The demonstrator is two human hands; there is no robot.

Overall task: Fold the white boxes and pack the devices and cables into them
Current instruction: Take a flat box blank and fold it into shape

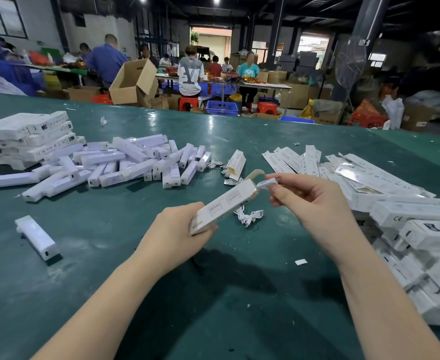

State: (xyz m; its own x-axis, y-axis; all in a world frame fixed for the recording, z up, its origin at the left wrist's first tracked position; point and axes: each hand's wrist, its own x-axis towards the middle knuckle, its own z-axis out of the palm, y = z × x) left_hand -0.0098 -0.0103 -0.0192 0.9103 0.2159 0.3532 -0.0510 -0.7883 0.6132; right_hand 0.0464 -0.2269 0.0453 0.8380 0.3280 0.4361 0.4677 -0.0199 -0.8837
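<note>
A white box is held above the green table, tilted, with its far end raised and open. Its near end is gripped by the left hand, the fingers curled under it and the thumb laid along its lower edge. At the open far end of the box, a white flap or small white piece is pinched by the curled fingers of the right hand; which of the two it is cannot be told. A brown inner tab is seen sticking up from the same end.

Directly beneath the held box, a coiled white cable lies on the table. Beyond the box, a second small box stands open-ended, with more cables beside it. To the left of the held box and farther back, a heap of white devices is spread, and behind that heap a stack of filled boxes is set. One single device lies alone, nearer and to the left of the held box. To its right, flat unfolded boxes are fanned out, and closed boxes are piled nearer.
</note>
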